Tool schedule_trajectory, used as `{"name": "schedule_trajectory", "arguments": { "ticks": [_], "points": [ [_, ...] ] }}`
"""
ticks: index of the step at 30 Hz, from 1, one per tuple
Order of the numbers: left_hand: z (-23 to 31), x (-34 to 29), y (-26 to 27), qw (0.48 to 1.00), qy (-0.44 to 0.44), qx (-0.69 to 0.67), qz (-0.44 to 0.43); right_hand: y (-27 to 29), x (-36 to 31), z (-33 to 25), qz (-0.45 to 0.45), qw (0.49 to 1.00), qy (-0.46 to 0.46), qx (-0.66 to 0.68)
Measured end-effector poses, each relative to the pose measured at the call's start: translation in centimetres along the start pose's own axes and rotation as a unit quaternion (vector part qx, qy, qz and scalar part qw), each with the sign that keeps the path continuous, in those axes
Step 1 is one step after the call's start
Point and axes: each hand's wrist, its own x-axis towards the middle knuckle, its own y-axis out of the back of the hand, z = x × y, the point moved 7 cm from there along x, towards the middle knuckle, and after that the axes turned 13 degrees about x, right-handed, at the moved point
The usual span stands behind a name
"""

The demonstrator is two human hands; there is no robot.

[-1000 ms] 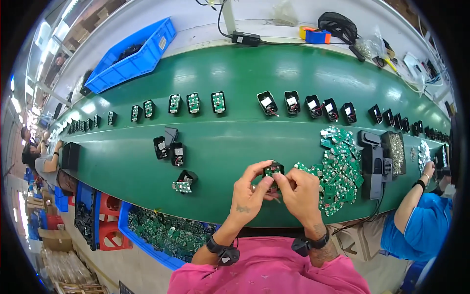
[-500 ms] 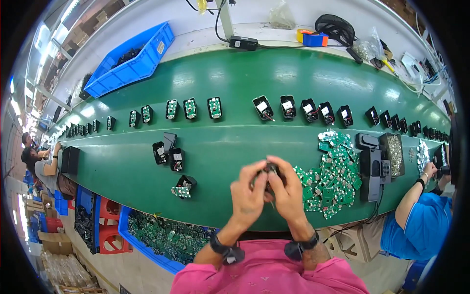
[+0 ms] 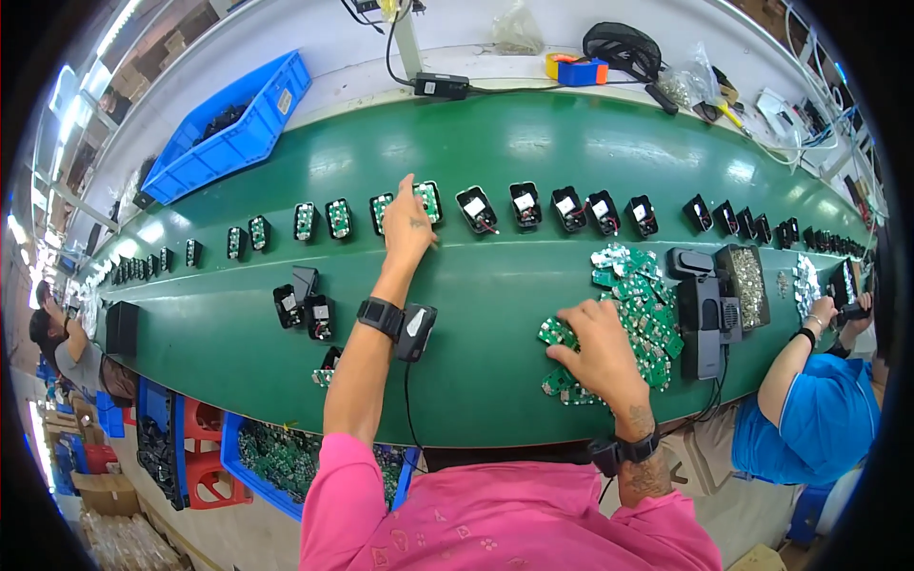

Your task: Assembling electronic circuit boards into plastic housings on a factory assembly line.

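Observation:
My left hand (image 3: 409, 226) reaches forward to the row of cases, its fingers around the left and near sides of a black plastic case (image 3: 437, 215) with a green circuit board (image 3: 427, 198) inside. Just left of the hand stands a similar case with its board (image 3: 379, 209). My right hand (image 3: 602, 354) hovers at the left edge of a heap of green circuit boards (image 3: 657, 328), thumb and fingers apart around a loose board (image 3: 556, 331). Whether it touches that board, I cannot tell. Left of my left forearm, black cases (image 3: 319, 317) stand grouped; another case (image 3: 329, 359) is partly hidden by the arm.
More cases (image 3: 526, 206) with white labels and wires continue the row rightward. A dark grey device (image 3: 702, 328) and a tray of small metal parts (image 3: 745, 285) border the heap. A blue bin (image 3: 233, 133) stands at the back left. A co-worker in blue (image 3: 809, 419) sits at right.
My hands have separated from the dark thing they held together. The left has moved forward to the row, where another board-filled case now stands; the right has moved to the heap. The view has shifted.

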Motion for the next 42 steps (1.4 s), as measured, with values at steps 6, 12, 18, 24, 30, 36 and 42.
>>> {"name": "schedule_trajectory", "arguments": {
  "ticks": [6,12,18,24,30,36,42],
  "points": [
    [7.9,-5.2,3.4,0.972,-0.148,0.182,-0.017,-2.2,1.0,-0.4,0.038,0.998,0.052,0.000],
    [9.7,-4.0,-4.0,0.981,-0.141,0.061,-0.114,1.5,-1.7,1.9,0.099,0.975,-0.137,0.142],
    [8.1,-7.5,-1.3,0.959,-0.083,-0.262,-0.069,-0.4,-0.8,5.2,0.099,0.910,-0.116,0.384],
    [8.1,-17.7,-2.1,0.686,0.137,-0.676,-0.232,-1.6,-2.3,3.7,0.087,0.837,-0.204,0.500],
    [6.3,-20.9,4.4,0.947,0.061,-0.303,-0.089,-3.3,-1.2,-2.1,-0.017,0.858,-0.174,0.483],
    [10.2,-21.8,5.4,0.960,-0.025,-0.264,-0.093,-3.3,-1.7,-3.5,0.038,0.812,-0.157,0.560],
    [10.3,-22.5,5.0,0.981,-0.060,-0.167,-0.079,-3.3,-1.8,-3.4,0.060,0.827,-0.158,0.537]
  ]
}}
